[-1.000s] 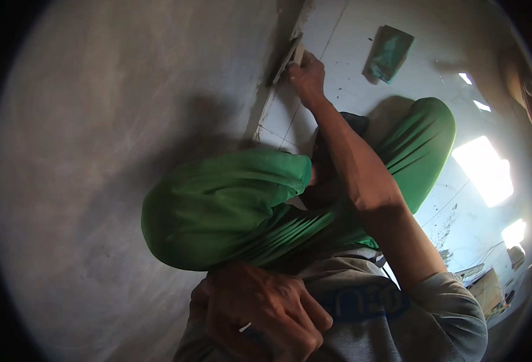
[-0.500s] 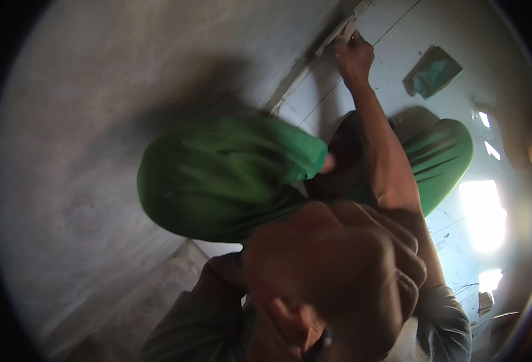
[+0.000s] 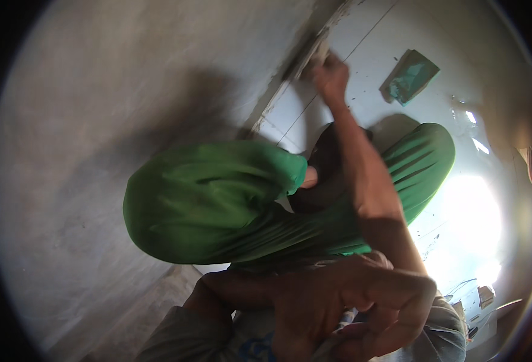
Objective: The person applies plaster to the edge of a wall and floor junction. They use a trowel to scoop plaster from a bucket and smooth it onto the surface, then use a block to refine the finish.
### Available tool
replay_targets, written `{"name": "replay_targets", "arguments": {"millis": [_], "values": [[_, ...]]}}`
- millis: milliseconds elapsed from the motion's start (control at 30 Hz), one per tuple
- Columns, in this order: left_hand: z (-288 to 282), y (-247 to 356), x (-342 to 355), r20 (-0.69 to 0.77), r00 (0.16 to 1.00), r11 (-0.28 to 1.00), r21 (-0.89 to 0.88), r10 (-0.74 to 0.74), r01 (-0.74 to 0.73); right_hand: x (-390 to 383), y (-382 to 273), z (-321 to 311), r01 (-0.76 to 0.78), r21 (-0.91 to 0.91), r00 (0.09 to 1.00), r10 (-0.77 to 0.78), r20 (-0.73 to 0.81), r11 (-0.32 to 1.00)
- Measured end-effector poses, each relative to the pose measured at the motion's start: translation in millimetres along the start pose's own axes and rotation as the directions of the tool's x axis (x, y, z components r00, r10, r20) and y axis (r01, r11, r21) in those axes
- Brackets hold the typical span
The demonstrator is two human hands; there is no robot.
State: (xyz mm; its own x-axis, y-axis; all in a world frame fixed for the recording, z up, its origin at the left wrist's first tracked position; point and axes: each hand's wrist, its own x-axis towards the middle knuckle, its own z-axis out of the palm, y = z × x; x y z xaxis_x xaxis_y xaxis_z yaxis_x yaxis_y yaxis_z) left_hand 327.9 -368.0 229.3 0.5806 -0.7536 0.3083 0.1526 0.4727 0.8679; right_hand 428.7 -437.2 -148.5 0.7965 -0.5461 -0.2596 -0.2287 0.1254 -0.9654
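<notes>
My right hand [image 3: 331,77] is stretched out to the foot of the wall, closed on a small pale flat piece [image 3: 321,53]. The piece is blurred and lies against the rough joint [image 3: 272,102] between wall and floor; its kind does not show. My left hand [image 3: 350,301] is raised near my chest, close to the camera, with its fingers curled in. Whatever those fingers hold, if anything, is hidden. Beyond my right hand, a green and teal block-like pack [image 3: 412,78] lies on the floor.
A bare grey wall [image 3: 109,78] fills the left side. Pale floor tiles [image 3: 362,30] with dark joint lines lie ahead. My bent legs in green trousers [image 3: 199,199] are between my hands. Bright light strikes the floor at right, near thin wires [image 3: 462,288] and a small brownish piece [image 3: 486,295].
My right hand has moved back along the foot of the wall with the pale piece. My left hand has dropped lower and turned, showing its curled fingers. The view has shifted slightly.
</notes>
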Motion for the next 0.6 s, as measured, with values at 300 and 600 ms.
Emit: {"name": "replay_targets", "arguments": {"millis": [300,600], "values": [[-10.7,7.6,-0.3,0.22,0.939,0.963,-0.001,-0.263,0.27,-62.1,-20.6,34.4,-0.076,-0.098,0.981,0.092,0.169,0.992],[-43.9,144.7,-34.7,-0.03,0.987,0.804,0.576,-0.16,0.148,54.6,-54.2,-17.0,0.005,-0.139,0.999,-0.011,-0.046,0.99]]}}
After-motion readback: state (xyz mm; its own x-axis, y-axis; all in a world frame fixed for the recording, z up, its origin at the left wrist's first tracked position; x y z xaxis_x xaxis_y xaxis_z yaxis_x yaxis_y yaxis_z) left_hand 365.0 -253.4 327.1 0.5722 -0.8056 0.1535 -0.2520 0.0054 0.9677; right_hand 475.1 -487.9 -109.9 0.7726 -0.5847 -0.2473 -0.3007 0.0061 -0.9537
